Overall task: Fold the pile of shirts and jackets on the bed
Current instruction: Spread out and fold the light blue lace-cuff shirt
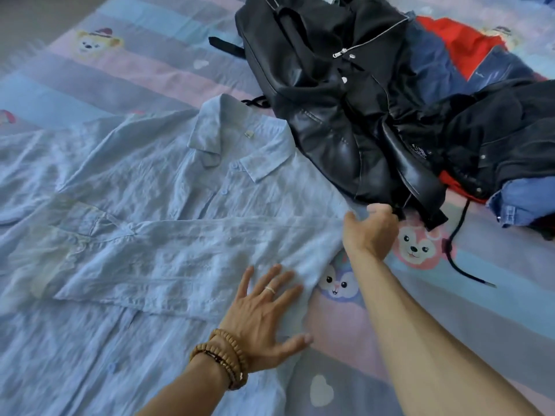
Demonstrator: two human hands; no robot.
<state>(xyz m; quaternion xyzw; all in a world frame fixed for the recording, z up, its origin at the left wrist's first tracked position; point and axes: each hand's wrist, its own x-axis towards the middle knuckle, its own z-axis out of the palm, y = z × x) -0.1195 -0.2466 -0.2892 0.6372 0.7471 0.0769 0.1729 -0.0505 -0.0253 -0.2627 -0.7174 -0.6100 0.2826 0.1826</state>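
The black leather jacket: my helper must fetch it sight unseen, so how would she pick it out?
Start at the light blue shirt spread on the bed. The clothes pile lies at its collar end. The black leather jacket tops it, the only shiny garment, with a silver zip.

We count one pale blue shirt (pixel 156 211), spread across the left and centre of the frame, with three buttons showing down its front. One black leather jacket (pixel 339 94) sits at upper centre. To its right we make out one black denim jacket (pixel 495 139), one red garment (pixel 462 46) at upper right, and blue denim in two patches, though we cannot say whether that is one piece or two. One black drawstring (pixel 456 244) trails at right. Two hands are in shot: the left hand (pixel 264 316) at lower centre, with one ring and several loops of beads, and the right hand (pixel 371 232) at centre right. On the bedsheet (pixel 120 64) we count five or six cartoon animal faces and three white hearts.
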